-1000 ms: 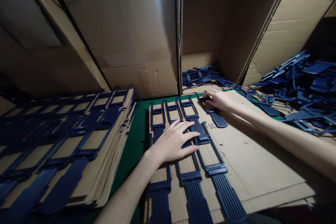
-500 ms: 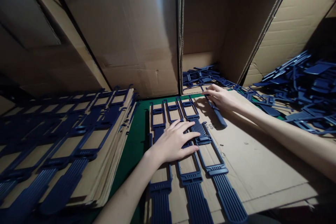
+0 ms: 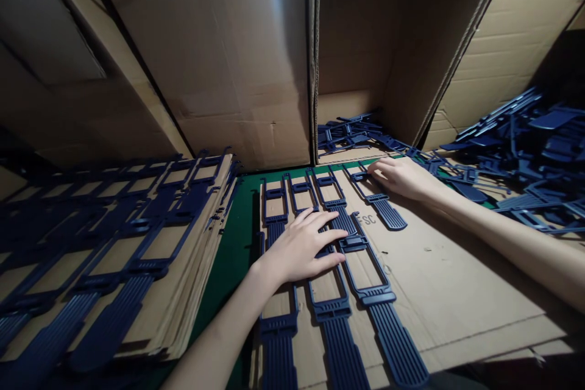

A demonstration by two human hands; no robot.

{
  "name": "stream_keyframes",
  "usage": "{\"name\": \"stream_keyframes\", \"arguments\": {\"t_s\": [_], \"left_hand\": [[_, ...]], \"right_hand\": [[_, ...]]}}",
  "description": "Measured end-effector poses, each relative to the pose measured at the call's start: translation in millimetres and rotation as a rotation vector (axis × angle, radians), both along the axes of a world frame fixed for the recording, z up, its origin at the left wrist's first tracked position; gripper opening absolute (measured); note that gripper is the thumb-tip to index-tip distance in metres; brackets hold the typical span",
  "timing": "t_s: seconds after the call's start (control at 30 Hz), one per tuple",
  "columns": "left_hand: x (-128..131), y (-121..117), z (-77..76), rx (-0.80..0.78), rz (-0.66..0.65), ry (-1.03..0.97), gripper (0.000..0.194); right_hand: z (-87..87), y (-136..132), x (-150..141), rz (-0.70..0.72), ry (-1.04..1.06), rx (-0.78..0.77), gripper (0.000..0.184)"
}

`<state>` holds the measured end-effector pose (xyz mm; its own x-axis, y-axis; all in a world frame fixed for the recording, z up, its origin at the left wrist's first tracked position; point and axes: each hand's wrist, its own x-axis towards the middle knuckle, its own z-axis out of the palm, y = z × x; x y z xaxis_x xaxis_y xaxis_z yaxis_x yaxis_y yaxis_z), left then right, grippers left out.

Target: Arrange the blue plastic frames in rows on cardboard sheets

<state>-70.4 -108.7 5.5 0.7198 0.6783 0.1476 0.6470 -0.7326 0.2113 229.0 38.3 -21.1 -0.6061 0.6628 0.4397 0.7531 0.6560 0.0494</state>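
My left hand (image 3: 305, 245) lies with spread fingers over several dark blue plastic frames with ribbed handles, set out in rows on a cardboard sheet (image 3: 439, 292). Under its fingertips is the ribbed handle (image 3: 343, 219) of an upper-row frame; one lower-row frame (image 3: 371, 268) lies just right of the fingers. Farther right, my right hand (image 3: 397, 175) has its fingers closed at the upper right edge of another blue plastic frame (image 3: 377, 198). That frame lies ribbed side up on the cardboard, apart from the row; the fingertips are partly hidden.
At left stands a stack of cardboard sheets (image 3: 183, 311) with more blue frames on top. A loose heap of blue frames (image 3: 525, 146) lies at right, with more frames (image 3: 351, 131) by the open cardboard box (image 3: 365, 42). Green table surface (image 3: 233, 256) shows between the stacks.
The frame in my right hand has gone from tilted on edge to flat on the cardboard. My right hand has shifted slightly right. My left hand has stayed in place.
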Motion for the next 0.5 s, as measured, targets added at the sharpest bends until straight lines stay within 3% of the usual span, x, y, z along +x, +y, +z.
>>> {"name": "stream_keyframes", "arguments": {"t_s": [0.17, 0.5], "left_hand": [[0, 0, 0.8, 0.003, 0.001, 0.005, 0.04], [1, -1, 0.9, 0.008, -0.002, 0.017, 0.04]], "right_hand": [[8.8, -10, -10, 0.053, -0.032, -0.011, 0.029], [-6.6, 4, -17, -0.125, 0.003, -0.075, 0.025]]}}
